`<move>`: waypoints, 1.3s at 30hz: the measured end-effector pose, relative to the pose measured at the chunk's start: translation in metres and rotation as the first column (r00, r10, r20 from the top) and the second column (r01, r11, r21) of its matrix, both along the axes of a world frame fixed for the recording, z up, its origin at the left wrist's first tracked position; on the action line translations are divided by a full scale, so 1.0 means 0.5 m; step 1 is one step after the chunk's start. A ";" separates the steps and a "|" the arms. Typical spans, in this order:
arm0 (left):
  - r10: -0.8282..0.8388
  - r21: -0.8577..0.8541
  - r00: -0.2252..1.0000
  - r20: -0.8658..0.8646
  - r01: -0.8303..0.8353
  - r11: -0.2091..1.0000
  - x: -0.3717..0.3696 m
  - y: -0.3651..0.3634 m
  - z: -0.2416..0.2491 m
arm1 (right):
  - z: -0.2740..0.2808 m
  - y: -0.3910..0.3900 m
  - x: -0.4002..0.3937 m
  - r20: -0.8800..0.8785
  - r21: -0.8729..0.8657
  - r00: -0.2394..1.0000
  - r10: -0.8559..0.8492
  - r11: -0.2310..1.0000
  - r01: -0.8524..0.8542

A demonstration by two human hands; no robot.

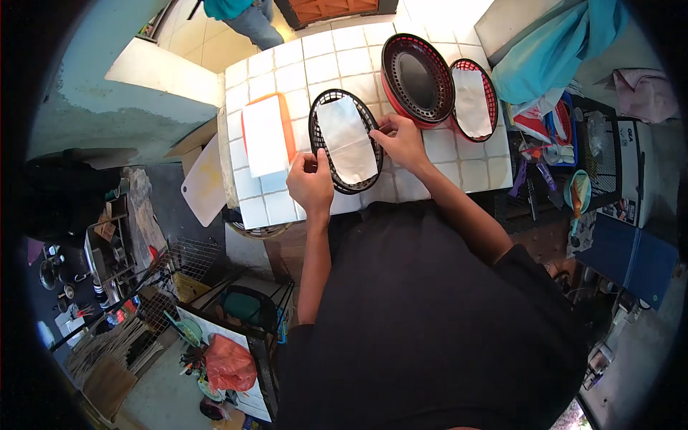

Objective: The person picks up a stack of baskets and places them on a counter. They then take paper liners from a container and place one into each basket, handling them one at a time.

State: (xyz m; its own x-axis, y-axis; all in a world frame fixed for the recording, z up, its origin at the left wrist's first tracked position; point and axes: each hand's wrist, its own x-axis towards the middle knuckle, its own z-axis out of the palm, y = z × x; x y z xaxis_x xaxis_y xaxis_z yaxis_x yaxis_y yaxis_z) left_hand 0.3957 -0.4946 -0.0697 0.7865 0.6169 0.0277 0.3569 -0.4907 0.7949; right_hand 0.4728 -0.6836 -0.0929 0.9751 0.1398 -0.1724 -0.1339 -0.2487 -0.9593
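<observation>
Head view, looking down over the person's black shirt onto a white tiled counter [459, 172].

Left hand [309, 183]: at the near-left rim of a black oval basket [320, 122], fingers curled around the rim and pinching the near edge of the white paper liner [347, 140] that lies in the basket. Closed on rim and paper.

Right hand [403, 141]: at the basket's right rim, fingertips pressed together on the liner's right edge. The two hands sit apart, one on either side of the basket.

Black basket: flat on the counter, directly in front of the person, long axis running away from them. Liner lies slightly tilted inside it and covers most of the floor.

Just left of the basket: an orange tray [284, 118] under a stack of white paper sheets [264, 136].

Farther, to the right: a stack of red and black baskets [417, 79], empty on top; beside it a red basket [491, 93] already lined with white paper.

Far edge: another person's jeans and teal top [247, 14], standing beyond the counter.
</observation>
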 end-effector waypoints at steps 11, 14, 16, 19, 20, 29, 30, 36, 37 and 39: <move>-0.072 -0.278 0.986 0.148 0.111 0.954 -0.006 -0.009 0.026 | 0.076 -0.042 -0.001 0.069 0.012 0.997 -0.039 0.999 0.039; -0.024 0.026 0.982 0.186 0.020 0.999 0.004 -0.012 0.026 | 0.117 -0.104 0.003 0.170 -0.017 0.977 -0.129 0.991 0.134; -0.054 0.171 0.988 0.142 0.029 0.985 0.005 0.001 -0.008 | 0.149 -0.166 0.006 0.127 0.035 0.969 -0.213 0.977 0.211; -0.091 0.308 0.989 0.114 0.052 0.950 0.002 0.023 -0.048 | 0.167 -0.272 0.019 0.172 -0.002 0.902 -0.396 0.916 0.402; -0.116 0.157 0.993 -0.015 0.117 0.981 -0.002 0.028 -0.049 | 0.166 -0.310 0.026 0.183 -0.008 0.886 -0.426 0.900 0.435; -0.116 -0.060 0.992 -0.041 0.114 0.992 0.021 0.041 -0.099 | -0.007 -0.493 0.093 0.188 -0.204 0.812 -0.552 0.787 0.582; -0.119 -0.060 0.992 -0.036 0.117 0.991 0.025 0.042 -0.098 | -0.022 -0.492 0.098 0.206 -0.212 0.807 -0.553 0.780 0.589; -0.105 -0.152 0.994 -0.016 0.102 0.983 0.038 0.047 -0.095 | -0.050 -0.497 0.119 0.218 -0.343 0.826 -0.519 0.752 0.563; -0.105 -0.138 0.994 -0.022 0.101 0.985 0.039 0.047 -0.090 | -0.050 -0.498 0.121 0.216 -0.337 0.825 -0.522 0.753 0.565; -0.109 -0.122 0.994 -0.027 0.105 0.987 0.040 0.048 -0.089 | -0.045 -0.498 0.124 0.263 -0.378 0.825 -0.501 0.733 0.565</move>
